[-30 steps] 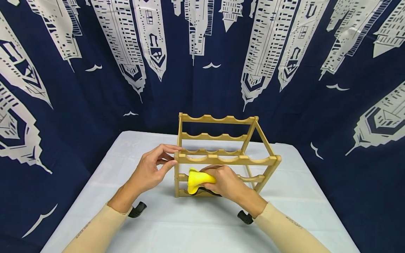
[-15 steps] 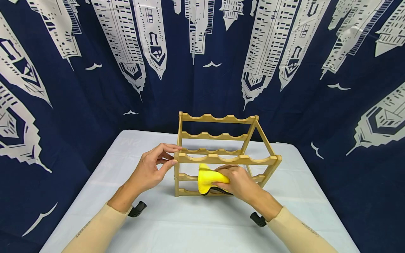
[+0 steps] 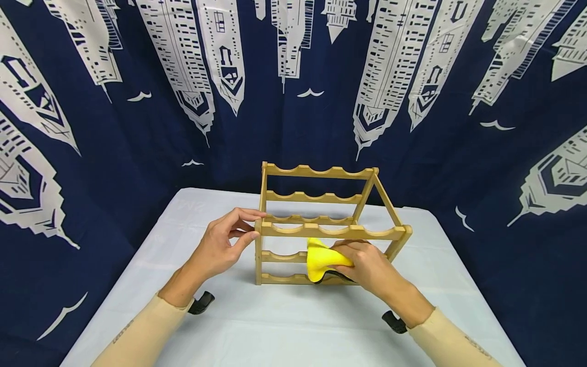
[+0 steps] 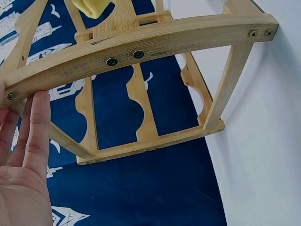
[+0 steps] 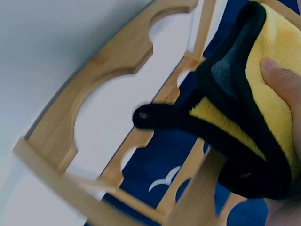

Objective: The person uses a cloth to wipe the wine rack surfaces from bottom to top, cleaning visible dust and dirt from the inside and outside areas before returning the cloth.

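Note:
A light wooden wine rack (image 3: 293,230) with scalloped rails stands on the table. My left hand (image 3: 229,239) holds its front upper left corner between thumb and fingers. In the left wrist view the fingers (image 4: 37,132) lie against the end of the curved side bar (image 4: 188,37). With my right hand (image 3: 369,265) I grip a bunched yellow cloth (image 3: 321,261) against the middle front rail (image 3: 284,257). Black edging, a grey inner face and a folded strip of the cloth (image 5: 277,108) show in the right wrist view. The cloth and hand cover the right part of that rail.
A white cover (image 3: 275,326) lies over the table. Behind and at both sides hangs a navy curtain (image 3: 293,132) printed with white buildings and birds. Black devices (image 3: 202,303) sit at both wrists.
My right hand has slid the yellow cloth rightward along the middle front rail, baring the rail's left part. The left hand stays at the rack's corner.

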`<control>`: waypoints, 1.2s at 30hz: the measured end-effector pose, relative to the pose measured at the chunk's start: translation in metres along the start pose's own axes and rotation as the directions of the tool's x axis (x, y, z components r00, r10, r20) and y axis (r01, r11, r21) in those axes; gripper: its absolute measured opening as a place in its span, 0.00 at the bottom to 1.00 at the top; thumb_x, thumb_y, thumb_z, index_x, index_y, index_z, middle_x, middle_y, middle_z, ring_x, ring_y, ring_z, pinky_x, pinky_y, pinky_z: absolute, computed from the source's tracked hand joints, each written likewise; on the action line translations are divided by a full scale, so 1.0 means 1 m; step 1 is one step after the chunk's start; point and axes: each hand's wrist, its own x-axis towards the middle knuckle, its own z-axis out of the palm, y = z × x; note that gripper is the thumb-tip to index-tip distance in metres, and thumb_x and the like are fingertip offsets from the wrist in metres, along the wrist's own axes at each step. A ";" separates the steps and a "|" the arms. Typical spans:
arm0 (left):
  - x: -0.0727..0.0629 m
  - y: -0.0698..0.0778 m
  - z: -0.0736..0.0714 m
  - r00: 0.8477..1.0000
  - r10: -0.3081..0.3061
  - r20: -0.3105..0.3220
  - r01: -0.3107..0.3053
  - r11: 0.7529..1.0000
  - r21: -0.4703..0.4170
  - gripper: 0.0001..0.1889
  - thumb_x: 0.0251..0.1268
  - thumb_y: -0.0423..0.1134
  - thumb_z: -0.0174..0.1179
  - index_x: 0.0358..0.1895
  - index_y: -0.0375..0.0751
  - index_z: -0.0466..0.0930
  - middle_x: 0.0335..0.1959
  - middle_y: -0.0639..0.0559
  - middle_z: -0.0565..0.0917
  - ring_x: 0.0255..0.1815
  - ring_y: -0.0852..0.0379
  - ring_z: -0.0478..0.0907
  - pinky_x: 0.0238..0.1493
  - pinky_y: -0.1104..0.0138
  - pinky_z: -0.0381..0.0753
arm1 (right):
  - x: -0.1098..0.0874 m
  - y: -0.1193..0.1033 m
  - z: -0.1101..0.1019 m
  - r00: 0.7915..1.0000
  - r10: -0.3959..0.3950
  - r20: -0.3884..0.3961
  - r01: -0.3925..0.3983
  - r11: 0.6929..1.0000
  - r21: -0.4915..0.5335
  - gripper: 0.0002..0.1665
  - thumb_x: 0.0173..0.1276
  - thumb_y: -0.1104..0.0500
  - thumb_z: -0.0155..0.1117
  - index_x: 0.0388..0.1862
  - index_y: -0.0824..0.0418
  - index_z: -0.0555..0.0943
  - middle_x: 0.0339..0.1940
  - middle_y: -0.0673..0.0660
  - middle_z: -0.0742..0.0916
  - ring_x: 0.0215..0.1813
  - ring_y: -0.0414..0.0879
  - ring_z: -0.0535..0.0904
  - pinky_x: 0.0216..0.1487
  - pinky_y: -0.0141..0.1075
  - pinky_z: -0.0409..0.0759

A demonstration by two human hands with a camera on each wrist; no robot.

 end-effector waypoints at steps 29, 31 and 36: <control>-0.003 0.000 0.003 1.000 -0.009 -0.013 0.009 1.000 -0.002 0.15 0.81 0.27 0.74 0.62 0.44 0.85 0.72 0.50 0.91 0.58 0.55 0.96 0.59 0.71 0.96 | -0.049 0.026 -0.016 0.977 -0.135 -0.164 0.105 0.978 -0.180 0.42 0.44 0.65 1.01 0.62 0.57 0.94 0.47 0.55 0.95 0.47 0.52 0.92 0.48 0.47 0.96; -0.003 0.000 0.004 1.000 0.000 -0.017 0.000 1.000 -0.001 0.15 0.81 0.27 0.74 0.62 0.43 0.85 0.72 0.50 0.91 0.57 0.55 0.96 0.58 0.71 0.96 | -0.048 0.025 -0.014 0.972 -0.139 -0.191 0.111 0.982 -0.152 0.41 0.43 0.66 1.01 0.60 0.57 0.95 0.48 0.55 0.95 0.47 0.52 0.93 0.48 0.47 0.95; -0.001 0.000 0.004 0.999 0.021 -0.024 -0.021 1.000 0.000 0.14 0.81 0.28 0.73 0.62 0.43 0.85 0.72 0.48 0.92 0.56 0.54 0.96 0.58 0.72 0.95 | -0.043 0.020 -0.009 0.965 -0.143 -0.218 0.123 0.987 -0.103 0.38 0.45 0.66 1.01 0.58 0.60 0.96 0.49 0.56 0.93 0.47 0.51 0.92 0.47 0.44 0.95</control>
